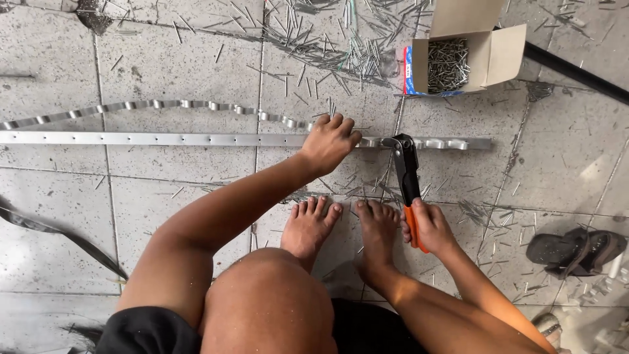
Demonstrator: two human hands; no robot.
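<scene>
Bent knee (268, 301) over right hand (429, 226) clamped on riveter (406, 170) (left hand (329, 141) flat on metal strip (164, 139))

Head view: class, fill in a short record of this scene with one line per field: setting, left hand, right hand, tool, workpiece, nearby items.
Setting: tiled floor, person crouching barefoot.
Left hand: left hand presses down on the metal strip.
Right hand: right hand grips the orange handles of the rivet gun.
Tool: black head set on the strip's right part.
Workpiece: long flat strip with holes; wavy metal band lies along it.
Nearby items: open cardboard box of rivets, spent pins scattered, dark sandals.
</scene>
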